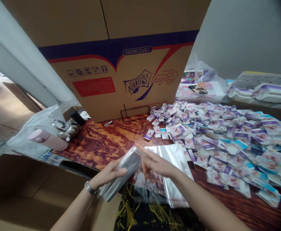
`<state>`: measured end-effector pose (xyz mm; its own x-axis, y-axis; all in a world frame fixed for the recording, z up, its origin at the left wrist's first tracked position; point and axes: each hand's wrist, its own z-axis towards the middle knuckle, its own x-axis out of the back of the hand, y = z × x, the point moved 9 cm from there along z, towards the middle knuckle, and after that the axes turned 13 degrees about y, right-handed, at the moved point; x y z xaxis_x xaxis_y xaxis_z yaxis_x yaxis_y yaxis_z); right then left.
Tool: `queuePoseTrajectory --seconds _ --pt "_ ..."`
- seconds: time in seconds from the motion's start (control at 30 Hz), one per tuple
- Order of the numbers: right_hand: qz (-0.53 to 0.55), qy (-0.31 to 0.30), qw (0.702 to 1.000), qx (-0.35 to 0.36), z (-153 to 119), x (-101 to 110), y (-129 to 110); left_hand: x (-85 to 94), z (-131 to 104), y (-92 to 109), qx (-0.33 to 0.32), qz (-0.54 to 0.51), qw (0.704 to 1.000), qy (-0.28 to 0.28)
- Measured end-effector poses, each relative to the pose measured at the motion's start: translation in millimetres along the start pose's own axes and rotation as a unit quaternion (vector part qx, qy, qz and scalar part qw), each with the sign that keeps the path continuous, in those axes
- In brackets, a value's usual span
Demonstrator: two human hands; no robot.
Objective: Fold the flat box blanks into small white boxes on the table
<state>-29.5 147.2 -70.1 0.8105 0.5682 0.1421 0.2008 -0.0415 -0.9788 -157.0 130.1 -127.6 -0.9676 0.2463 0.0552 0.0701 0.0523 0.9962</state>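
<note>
A thick stack of clear plastic bags (124, 175) is tilted over the table's front edge, its upper end towards the table. My left hand (111, 173), with a metal watch at the wrist, grips the stack with the thumb lying across its face. At the stack's upper end, my right hand (154, 162) has its fingers curled against the edge of the bags; motion slightly blurs them. More clear bags (176, 160) lie flat under and beside my right forearm, partly hanging over the front edge. Many small white, purple and blue printed boxes (212, 154) are heaped to the right.
A large upside-down cardboard carton (121, 77) stands at the back of the patterned table (99, 138). To the left are a pink bottle (48, 139), a metal kettle (66, 130) and a black box (76, 116). An open carton (34, 189) sits lower left. Wrapped packs (263, 91) lie back right.
</note>
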Motion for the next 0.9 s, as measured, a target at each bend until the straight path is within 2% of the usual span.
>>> queuePoseTrajectory --seconds 0.03,0.07,0.13,0.17,0.2,0.27,0.3,0.33,0.4,0.47,0.57,0.67,0.8,0.9 --pt "-0.1 -0.023 0.993 0.062 -6 -11 -11 0.8 3 1 -0.011 0.004 1.0 0.016" --pt "-0.186 -0.045 0.973 0.126 -14 -23 -20 2.6 6 1 -0.019 -0.001 0.999 0.039" --pt "-0.286 -0.059 0.93 0.222 -25 -37 -29 7.2 10 -1 -0.025 -0.037 0.996 0.083" --pt "-0.297 -0.034 0.923 0.242 -25 -34 -30 8.6 11 -3 -0.022 -0.066 0.993 0.096" --pt "-0.285 0.017 0.928 0.241 -22 -25 -28 8.8 12 -5 -0.016 -0.097 0.99 0.101" --pt "-0.189 0.159 0.952 0.18 -9 9 -16 7.4 15 -6 0.001 -0.139 0.985 0.103" --pt "-0.111 0.213 0.962 0.133 -2 23 -3 6.2 17 -5 0.007 -0.146 0.984 0.104" --pt "-0.023 0.24 0.967 0.083 5 30 11 4.1 20 -2 0.01 -0.15 0.983 0.102" --pt "0.139 0.227 0.964 0.007 21 25 33 -3.3 25 6 0.007 -0.152 0.985 0.081" --pt "0.244 0.21 0.946 -0.03 34 15 43 -11.2 27 14 0.0 -0.165 0.985 0.047" --pt "0.306 0.271 0.911 -0.05 48 25 49 -9.2 29 14 0.001 -0.15 0.988 0.023" --pt "0.336 0.327 0.882 -0.051 63 46 52 7.4 31 2 0.007 -0.09 0.996 0.026" --pt "0.351 0.349 0.868 -0.054 94 64 56 36.1 46 -16 0.019 -0.054 0.997 0.059" --pt "0.361 0.343 0.865 -0.066 119 67 57 54.7 65 -18 0.018 -0.057 0.994 0.091"
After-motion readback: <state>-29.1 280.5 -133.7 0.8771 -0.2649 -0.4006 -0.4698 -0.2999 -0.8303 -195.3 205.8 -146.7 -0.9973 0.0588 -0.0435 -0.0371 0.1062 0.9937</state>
